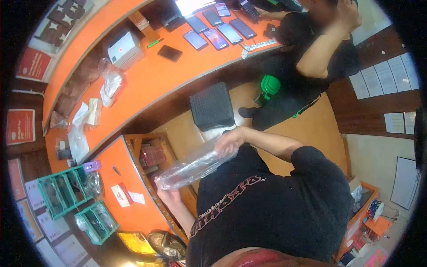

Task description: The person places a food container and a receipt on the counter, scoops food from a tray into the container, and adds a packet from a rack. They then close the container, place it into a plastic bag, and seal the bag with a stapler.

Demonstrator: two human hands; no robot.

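Note:
A clear plastic bag (198, 167) stretches between my two hands in front of my dark shirt. My left hand (169, 192) grips its lower left end, beside the open shelf under the counter. Around the bag's upper right end my right hand (230, 141) is closed, with my forearm reaching across from the right. The plastic is crinkled and see-through, and nothing solid shows inside it.
Several phones (216, 39) lie on the curved orange counter (147, 84), near a white box (126, 50) and plastic wrapping (112, 84). A dark woven stool (212, 106) stands ahead. Another person (324, 49) sits upper right. Green racks (64, 191) stand left.

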